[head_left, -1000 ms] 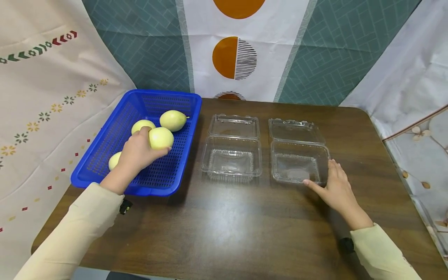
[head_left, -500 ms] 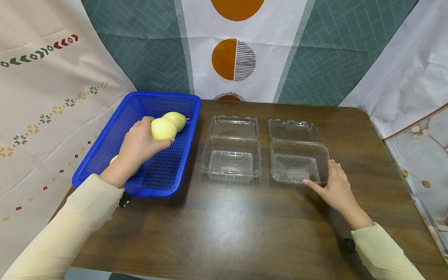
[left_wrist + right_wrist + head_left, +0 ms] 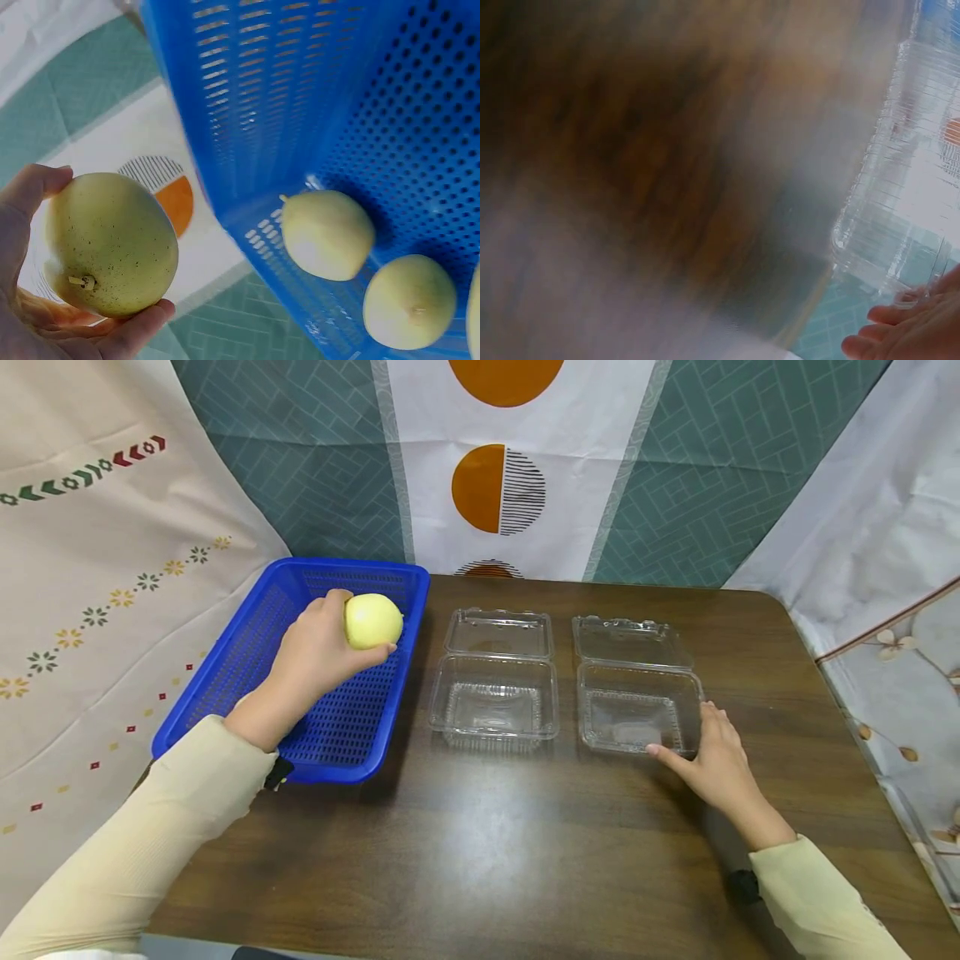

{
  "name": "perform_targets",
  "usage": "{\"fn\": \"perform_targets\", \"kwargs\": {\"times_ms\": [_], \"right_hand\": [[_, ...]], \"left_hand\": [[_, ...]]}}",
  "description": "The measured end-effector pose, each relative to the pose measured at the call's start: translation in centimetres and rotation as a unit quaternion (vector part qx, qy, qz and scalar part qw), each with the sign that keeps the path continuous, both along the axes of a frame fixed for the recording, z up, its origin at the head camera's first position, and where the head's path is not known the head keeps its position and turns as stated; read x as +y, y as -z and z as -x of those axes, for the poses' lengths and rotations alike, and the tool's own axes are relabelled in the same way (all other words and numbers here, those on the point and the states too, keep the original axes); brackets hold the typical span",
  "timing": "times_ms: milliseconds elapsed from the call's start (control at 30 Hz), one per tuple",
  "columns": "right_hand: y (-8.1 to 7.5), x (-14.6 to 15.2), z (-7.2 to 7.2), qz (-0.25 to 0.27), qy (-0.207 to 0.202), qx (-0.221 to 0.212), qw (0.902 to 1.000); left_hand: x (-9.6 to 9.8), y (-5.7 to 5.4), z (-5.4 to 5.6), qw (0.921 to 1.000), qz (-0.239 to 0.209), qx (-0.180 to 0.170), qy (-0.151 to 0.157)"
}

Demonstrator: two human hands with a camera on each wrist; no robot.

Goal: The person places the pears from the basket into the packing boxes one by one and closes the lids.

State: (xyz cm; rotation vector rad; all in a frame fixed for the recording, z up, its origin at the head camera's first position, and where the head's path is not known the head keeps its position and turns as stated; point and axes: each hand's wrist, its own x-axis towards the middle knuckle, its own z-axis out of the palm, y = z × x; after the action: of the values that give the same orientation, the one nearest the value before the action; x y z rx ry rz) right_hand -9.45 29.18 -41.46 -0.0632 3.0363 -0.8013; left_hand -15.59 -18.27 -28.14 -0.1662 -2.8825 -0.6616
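Note:
My left hand [image 3: 311, 647] grips a pale yellow-green pear [image 3: 372, 621] above the blue plastic basket [image 3: 341, 774]. The left wrist view shows the thumb and fingers around the same pear [image 3: 112, 244], its short stem facing the camera. Several more pears lie in the basket, one pear [image 3: 326, 234] with its stem toward the wall; in the head view my left arm hides them. My right hand [image 3: 718, 768] touches the near right corner of the right clear plastic container [image 3: 637, 706], fingers along its side and thumb at its front edge. That container stands with its lid folded back.
A second clear container [image 3: 495, 697] with its lid folded back stands between the basket and the right container. All stand on a brown wooden table [image 3: 480, 843]. Patterned cloths [image 3: 667, 485] hang behind and at both sides.
My left hand has lifted the pear and carried it right and away from me, toward the basket's far right side. My right hand has stayed at the container.

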Motion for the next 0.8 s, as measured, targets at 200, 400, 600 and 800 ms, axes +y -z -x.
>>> {"fn": "perform_targets", "kwargs": {"times_ms": [200,400,600,800], "right_hand": [[-0.1,-0.1,0.1,0.007,0.003,-0.007,0.9999],[-0.2,0.0,-0.1,0.006,0.009,-0.004,0.9999],[-0.2,0.2,-0.1,0.008,0.01,-0.003,0.9999],[-0.2,0.0,0.1,0.014,0.007,-0.011,0.9998]], "left_hand": [[1.7,-0.7,0.8,0.9998,0.001,-0.009,0.017],[3.2,-0.9,1.5,0.9996,-0.004,-0.012,0.026],[4.6,-0.9,2.2,0.9991,-0.015,-0.018,0.036],[6.1,-1.0,3.0,0.9985,-0.026,-0.022,0.044]]}}
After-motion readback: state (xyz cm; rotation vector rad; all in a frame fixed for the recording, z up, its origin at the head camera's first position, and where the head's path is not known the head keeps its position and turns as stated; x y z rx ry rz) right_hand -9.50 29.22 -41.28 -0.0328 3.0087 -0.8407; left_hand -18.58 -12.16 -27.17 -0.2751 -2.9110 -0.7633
